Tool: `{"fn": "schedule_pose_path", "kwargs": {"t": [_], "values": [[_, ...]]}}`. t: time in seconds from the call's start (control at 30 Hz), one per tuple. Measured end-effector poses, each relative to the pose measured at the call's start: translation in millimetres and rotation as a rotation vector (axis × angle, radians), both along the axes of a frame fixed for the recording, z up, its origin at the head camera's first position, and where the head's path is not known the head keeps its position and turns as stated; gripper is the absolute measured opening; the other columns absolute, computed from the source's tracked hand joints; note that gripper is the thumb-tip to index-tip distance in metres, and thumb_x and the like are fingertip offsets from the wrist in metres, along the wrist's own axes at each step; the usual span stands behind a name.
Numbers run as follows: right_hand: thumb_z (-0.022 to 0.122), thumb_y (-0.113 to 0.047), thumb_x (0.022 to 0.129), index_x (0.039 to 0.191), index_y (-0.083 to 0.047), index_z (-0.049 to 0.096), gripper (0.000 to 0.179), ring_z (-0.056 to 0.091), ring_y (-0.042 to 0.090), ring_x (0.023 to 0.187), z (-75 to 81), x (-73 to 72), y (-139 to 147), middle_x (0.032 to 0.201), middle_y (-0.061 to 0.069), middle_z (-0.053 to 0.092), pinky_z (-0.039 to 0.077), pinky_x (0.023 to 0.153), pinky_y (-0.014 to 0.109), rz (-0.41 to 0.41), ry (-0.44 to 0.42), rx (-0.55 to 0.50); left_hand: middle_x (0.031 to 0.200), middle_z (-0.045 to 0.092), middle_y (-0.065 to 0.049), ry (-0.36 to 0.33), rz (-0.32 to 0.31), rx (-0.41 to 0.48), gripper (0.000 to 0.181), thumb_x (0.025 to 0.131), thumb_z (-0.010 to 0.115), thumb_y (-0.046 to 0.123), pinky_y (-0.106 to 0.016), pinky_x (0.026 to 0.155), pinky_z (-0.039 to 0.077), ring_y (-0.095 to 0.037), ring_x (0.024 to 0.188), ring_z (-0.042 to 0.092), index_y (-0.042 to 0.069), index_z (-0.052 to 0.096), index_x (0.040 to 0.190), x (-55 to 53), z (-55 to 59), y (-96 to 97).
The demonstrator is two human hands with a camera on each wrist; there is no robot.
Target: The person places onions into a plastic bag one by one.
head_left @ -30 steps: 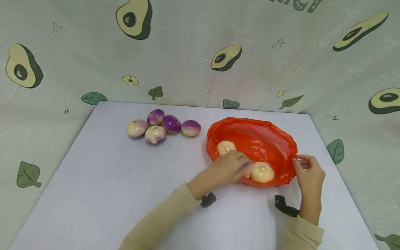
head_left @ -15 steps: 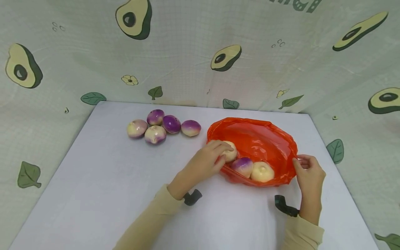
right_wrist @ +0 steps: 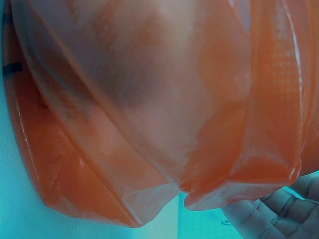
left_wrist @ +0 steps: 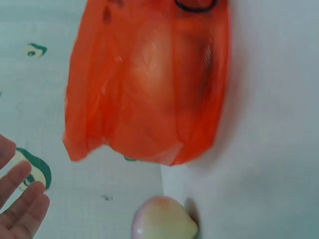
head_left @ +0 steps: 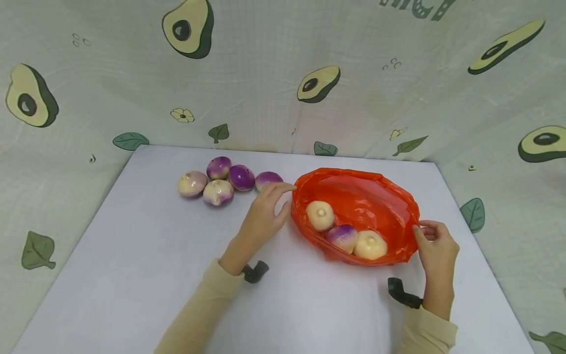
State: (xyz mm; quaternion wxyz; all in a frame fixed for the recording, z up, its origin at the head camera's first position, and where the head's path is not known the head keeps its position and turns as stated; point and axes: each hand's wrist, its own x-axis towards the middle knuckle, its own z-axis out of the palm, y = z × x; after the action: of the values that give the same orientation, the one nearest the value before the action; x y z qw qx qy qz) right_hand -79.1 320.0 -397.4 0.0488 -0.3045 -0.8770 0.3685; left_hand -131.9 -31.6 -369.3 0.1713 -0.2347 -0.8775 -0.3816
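A red plastic bag (head_left: 364, 196) lies on the table with its mouth spread wide. Inside it, along the near side, sit two pale turnips (head_left: 320, 215) and one purple-topped turnip (head_left: 342, 238). My right hand (head_left: 438, 248) pinches the bag's right rim between thumb and fingers. By the left rim is my left hand (head_left: 261, 214), holding nothing, its fingers apart and loosely bent. Its fingertips overlap the front of a purple-and-white turnip (head_left: 268, 179) in the head view. In the left wrist view the fingers (left_wrist: 22, 209) are spread beside the bag (left_wrist: 149, 89).
Several more purple and pale turnips (head_left: 218, 192) are grouped at the back left of the white table (head_left: 146, 275). A cloth printed with avocados (head_left: 252, 49) hangs behind the table. Dark wrist mounts (head_left: 255, 272) stick out near both sleeves.
My left hand has come out of the bag, leaving the turnips inside, and moved left past its rim. The pale turnip at the bag's left is uncovered. My right hand keeps its pinch.
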Motion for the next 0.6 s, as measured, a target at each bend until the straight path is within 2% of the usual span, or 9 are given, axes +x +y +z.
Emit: {"fn": "schedule_pose_path", "kwargs": {"t": [0.37,0.6], "values": [[0.045,-0.044,0.093,0.132,-0.013,0.046,0.049,0.049,0.013,0.098,0.8,0.3,-1,0.121,0.008,0.054,0.052,0.083,0.024,-0.002,0.008,0.000,0.123,0.056,-0.010,-0.081,0.152,-0.011,0.037,0.085,0.063,0.011,-0.038,0.105,0.040,-0.026,0.119,0.051,0.008,0.057,0.121,-15.3,-13.3,-18.1],[0.045,-0.044,0.093,0.133,-0.014,0.046,0.050,0.049,0.014,0.099,1.3,0.2,-2,0.122,0.009,0.054,0.052,0.086,0.028,-0.003,0.000,-0.004,0.123,0.053,-0.014,-0.127,0.202,-0.015,0.044,0.084,0.066,0.013,-0.040,0.104,0.041,-0.029,0.119,0.052,0.007,0.053,0.126,-23.4,-21.2,-26.2]]}}
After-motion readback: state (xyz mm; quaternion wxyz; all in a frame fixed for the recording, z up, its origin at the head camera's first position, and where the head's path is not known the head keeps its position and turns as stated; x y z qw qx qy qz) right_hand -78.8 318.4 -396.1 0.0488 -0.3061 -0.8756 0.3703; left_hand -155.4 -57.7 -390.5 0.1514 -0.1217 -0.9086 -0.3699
